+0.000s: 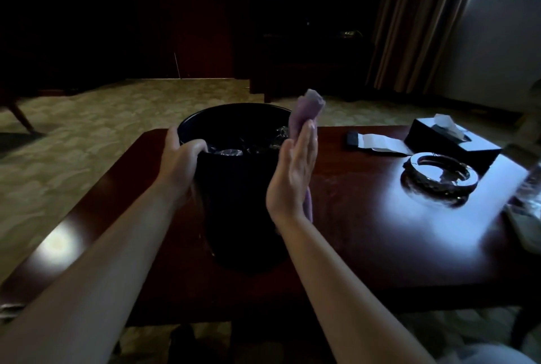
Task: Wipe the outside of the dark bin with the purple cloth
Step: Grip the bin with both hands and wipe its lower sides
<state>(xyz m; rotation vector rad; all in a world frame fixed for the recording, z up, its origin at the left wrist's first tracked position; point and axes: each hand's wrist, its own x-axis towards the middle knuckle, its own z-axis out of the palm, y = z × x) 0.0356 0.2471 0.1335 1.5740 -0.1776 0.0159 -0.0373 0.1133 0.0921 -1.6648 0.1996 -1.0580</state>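
Dark bin (234, 188), centre frame on the table (366, 232) — likely light, glossy, apt to slide. Left hand (178, 155) grip clenched over its near-left rim. Right hand (295, 176) flat, pressing the soft purple cloth (307, 106) on the right wall — best steadied at the rim.

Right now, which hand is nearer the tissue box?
Right. The right hand presses the purple cloth flat on the dark bin's right side, facing the tissue box. The left hand grips the bin's far-left rim.
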